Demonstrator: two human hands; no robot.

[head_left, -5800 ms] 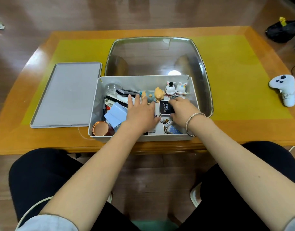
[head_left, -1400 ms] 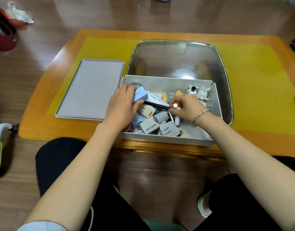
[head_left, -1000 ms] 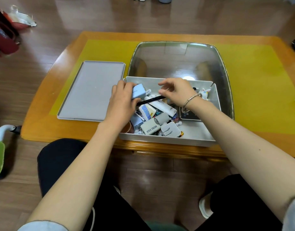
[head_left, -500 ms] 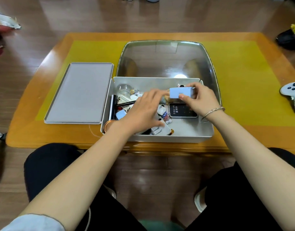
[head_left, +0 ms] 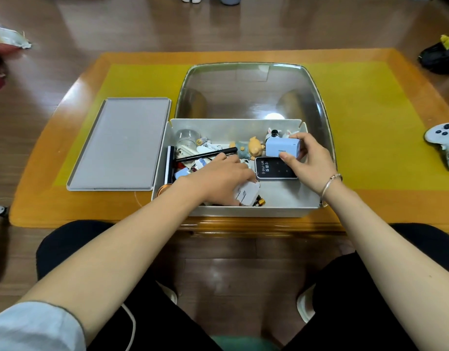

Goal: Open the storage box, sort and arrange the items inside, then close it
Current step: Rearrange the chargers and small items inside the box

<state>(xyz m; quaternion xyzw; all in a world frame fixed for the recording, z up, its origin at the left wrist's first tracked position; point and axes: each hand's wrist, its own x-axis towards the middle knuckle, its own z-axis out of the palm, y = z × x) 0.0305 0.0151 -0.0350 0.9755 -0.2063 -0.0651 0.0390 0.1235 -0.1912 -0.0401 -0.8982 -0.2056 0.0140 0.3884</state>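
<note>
The grey storage box point(head_left: 281, 211) stands open at the table's near edge, full of small items. My right hand point(head_left: 308, 160) holds a light blue charger block point(head_left: 281, 147) above the box's right rear, over a black Wi-Fi device point(head_left: 275, 168). My left hand point(head_left: 218, 181) lies palm down on the pile in the box's middle, fingers over a white plug adapter point(head_left: 247, 195); whether it grips anything is hidden. A black pen point(head_left: 205, 154), an orange figurine point(head_left: 254, 147), rabbit figurines point(head_left: 275, 134), a clear cup point(head_left: 186, 138) and a copper tin point(head_left: 165, 188) also lie inside.
The box's flat grey lid point(head_left: 119, 145) lies on the yellow mat to the left. A large clear domed cover point(head_left: 248, 89) sits right behind the box. A white game controller point(head_left: 444, 145) rests at the table's right edge. My knees are under the near edge.
My right hand has shifted the blue charger block slightly right and down toward the rear right corner. My left hand has settled lower onto the pile near the white adapter.
</note>
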